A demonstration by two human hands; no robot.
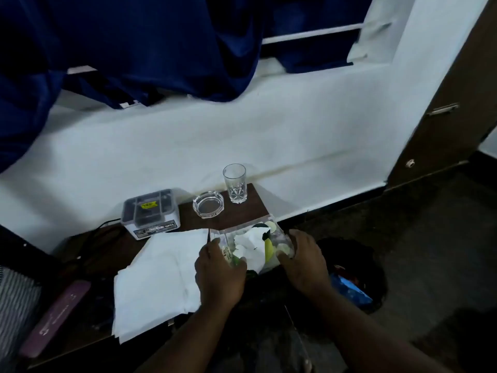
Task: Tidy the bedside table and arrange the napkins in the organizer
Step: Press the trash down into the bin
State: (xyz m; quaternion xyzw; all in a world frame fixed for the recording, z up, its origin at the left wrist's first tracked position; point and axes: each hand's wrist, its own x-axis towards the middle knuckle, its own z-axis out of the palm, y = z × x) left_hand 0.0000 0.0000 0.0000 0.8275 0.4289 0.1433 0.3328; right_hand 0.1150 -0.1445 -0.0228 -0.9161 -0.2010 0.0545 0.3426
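A clear plastic container (279, 234) sits at the front right corner of the dark wooden bedside table (193, 215). It holds a crumpled white napkin (251, 244) and green and yellow scraps. My left hand (219, 273) grips its left side and my right hand (305, 261) grips its right side. A spread stack of white napkins (158, 278) lies on the table to the left of the container. The grey compartmented organizer (150, 212) stands at the back left of the table.
A glass ashtray (208, 204) and an empty drinking glass (235, 183) stand at the back by the white wall. A dark bin (352, 273) with blue trash sits on the floor to the right. A maroon case (55, 313) lies at the left.
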